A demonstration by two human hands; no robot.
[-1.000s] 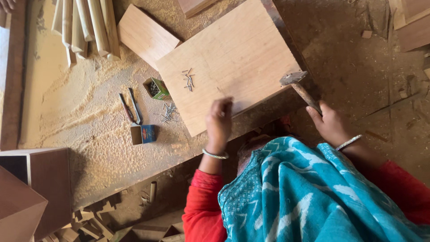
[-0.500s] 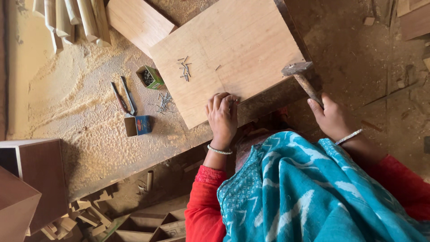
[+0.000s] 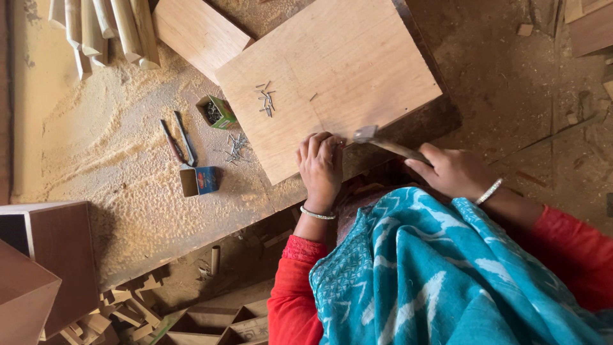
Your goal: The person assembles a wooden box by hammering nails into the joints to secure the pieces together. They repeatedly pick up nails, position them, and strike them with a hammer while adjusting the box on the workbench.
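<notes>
A wooden board (image 3: 332,83) lies on the sawdust-strewn counter (image 3: 96,166), with a small cluster of loose nails (image 3: 266,102) on its left part and a second plank (image 3: 198,32) just beyond its upper left corner. Left of the board sit an open nail box (image 3: 216,112), more scattered nails (image 3: 236,148), pliers (image 3: 180,142) and, below them, another small box (image 3: 198,180), while a row of wooden slats (image 3: 105,29) lies at the far top left. At the board's near edge the left hand (image 3: 321,165) rests, with the hammer (image 3: 383,142) just right of it in the right hand (image 3: 452,171).
</notes>
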